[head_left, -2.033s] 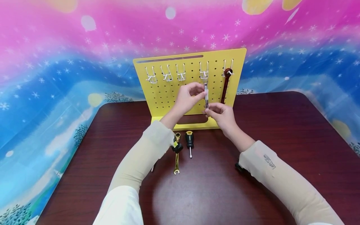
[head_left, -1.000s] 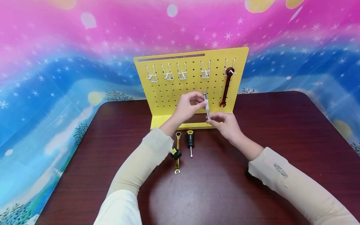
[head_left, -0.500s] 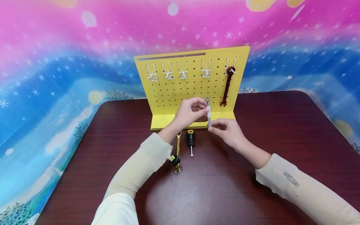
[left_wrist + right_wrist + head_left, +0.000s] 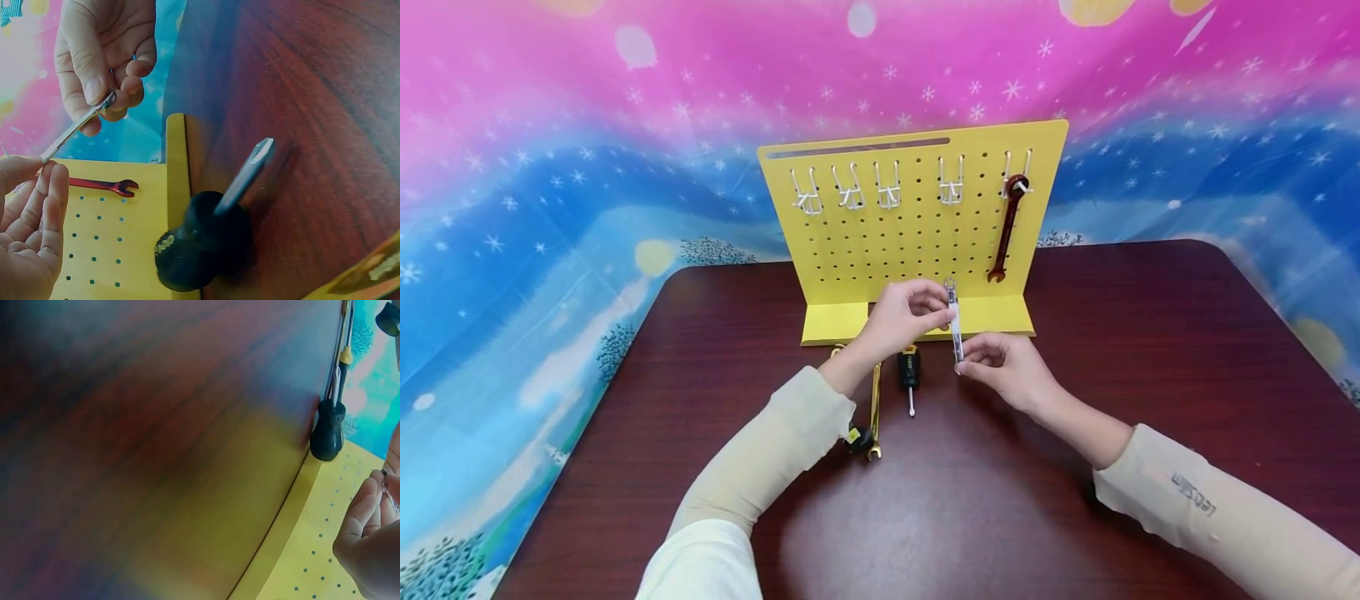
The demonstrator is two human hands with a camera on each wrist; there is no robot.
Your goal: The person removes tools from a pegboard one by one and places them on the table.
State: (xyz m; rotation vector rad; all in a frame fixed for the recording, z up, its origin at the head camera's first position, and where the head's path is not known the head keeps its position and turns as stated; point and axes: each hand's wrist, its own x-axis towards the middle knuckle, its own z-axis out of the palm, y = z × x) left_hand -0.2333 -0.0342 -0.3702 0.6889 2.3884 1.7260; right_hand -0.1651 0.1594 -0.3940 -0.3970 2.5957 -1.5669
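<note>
A silver wrench [image 4: 955,325] stands nearly upright between my two hands, in front of the yellow pegboard [image 4: 842,250]. My left hand [image 4: 906,318] pinches its upper part between thumb and fingers, just below the ring end. At the lower end, my right hand [image 4: 1011,367] pinches it with thumb and fingertips. In the left wrist view the wrench [image 4: 75,130] runs from one hand's fingertips to the other's. A red wrench [image 4: 1006,233] hangs on the rightmost hook of the board.
Several white wire hooks [image 4: 889,193] line the board's upper part. On the table [image 4: 970,517] before it lie a black screwdriver [image 4: 910,371] and a gold wrench [image 4: 876,408], partly behind my left forearm. A snowflake-patterned cloth [image 4: 700,100] hangs behind.
Both hands have drawn the silver wrench down and towards me, away from the hook it was close to. The red wrench stays on its hook.
</note>
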